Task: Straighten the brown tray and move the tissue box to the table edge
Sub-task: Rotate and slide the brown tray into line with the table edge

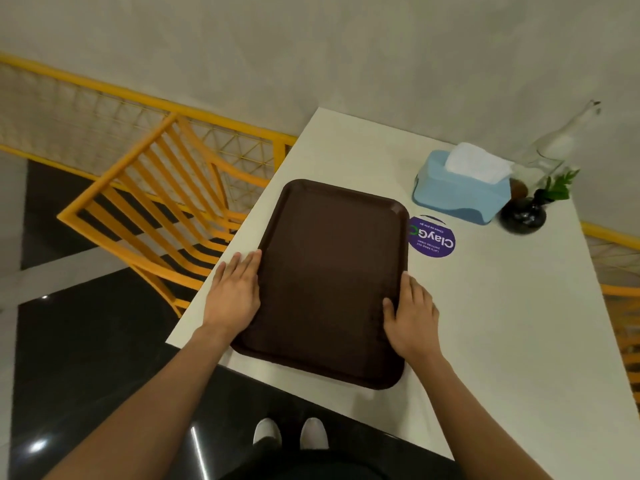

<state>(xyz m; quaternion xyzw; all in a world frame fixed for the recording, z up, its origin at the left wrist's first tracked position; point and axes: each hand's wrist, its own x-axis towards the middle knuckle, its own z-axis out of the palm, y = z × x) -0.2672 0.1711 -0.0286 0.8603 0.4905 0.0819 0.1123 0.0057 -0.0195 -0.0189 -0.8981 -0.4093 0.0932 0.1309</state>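
Note:
A dark brown tray [329, 271] lies empty on the white table [502, 323], its long side running away from me, its near end close to the table's front edge. My left hand [235, 292] rests flat against the tray's left rim, fingers together. My right hand [412, 313] presses on the right rim, thumb over the rim onto the tray. A light blue tissue box [457, 192] with a white tissue sticking up stands at the far right, beyond the tray and apart from it.
A round purple sticker [433, 239] lies between tray and tissue box. A small black vase [523, 216] with green leaves and a clear glass bottle [557, 143] stand right of the box by the wall. A yellow chair [156, 209] stands left of the table.

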